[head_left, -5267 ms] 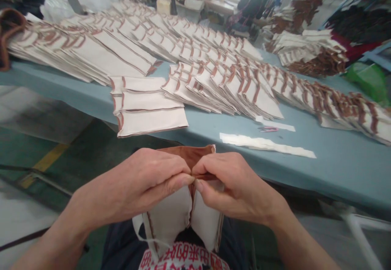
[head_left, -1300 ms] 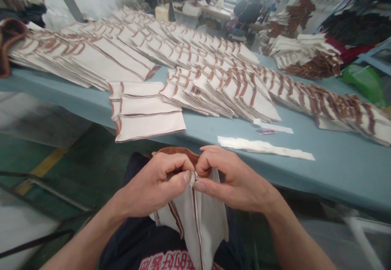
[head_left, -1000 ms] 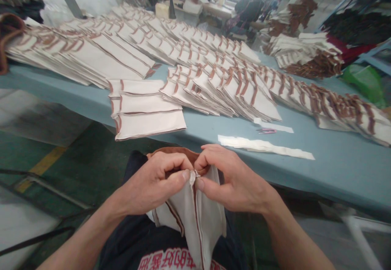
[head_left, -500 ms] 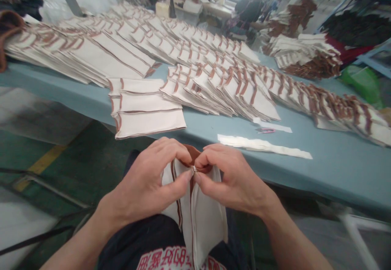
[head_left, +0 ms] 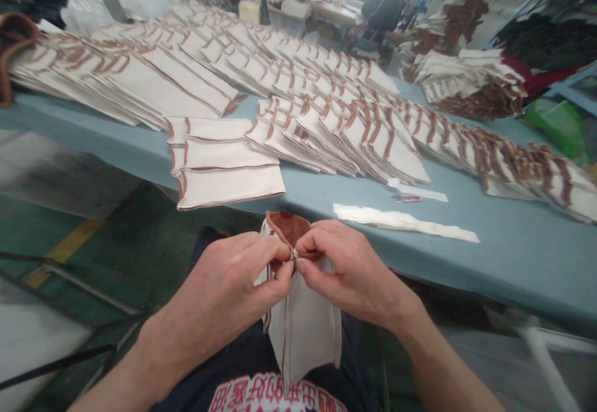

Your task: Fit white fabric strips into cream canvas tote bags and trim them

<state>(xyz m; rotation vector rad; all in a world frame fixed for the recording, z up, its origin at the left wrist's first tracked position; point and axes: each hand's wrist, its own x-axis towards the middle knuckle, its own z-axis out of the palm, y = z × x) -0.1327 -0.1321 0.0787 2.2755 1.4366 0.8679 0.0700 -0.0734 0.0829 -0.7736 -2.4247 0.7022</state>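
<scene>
Over my lap I hold a cream fabric pouch (head_left: pixel 305 328) with brown lining and brown piping. My left hand (head_left: pixel 231 288) pinches its top edge from the left, fingers closed. My right hand (head_left: pixel 347 272) pinches the same edge from the right. The fingertips of both hands meet at a small metal piece (head_left: pixel 294 254) on the pouch's opening. The brown lining (head_left: pixel 289 227) bulges up just above my fingers. The pouch hangs down folded between my wrists.
A blue-grey table (head_left: pixel 504 244) stands ahead, covered with several overlapping rows of cream pouches (head_left: pixel 354 132). A short stack (head_left: pixel 224 163) lies at its near edge. White fabric strips (head_left: pixel 405 219) and small scissors (head_left: pixel 408 198) lie to the right. Fabric heaps (head_left: pixel 471 82) sit behind.
The pouch has been turned and regripped at its top edge. The brown lining now stands higher above my fingers, and my left hand has shifted slightly lower and nearer.
</scene>
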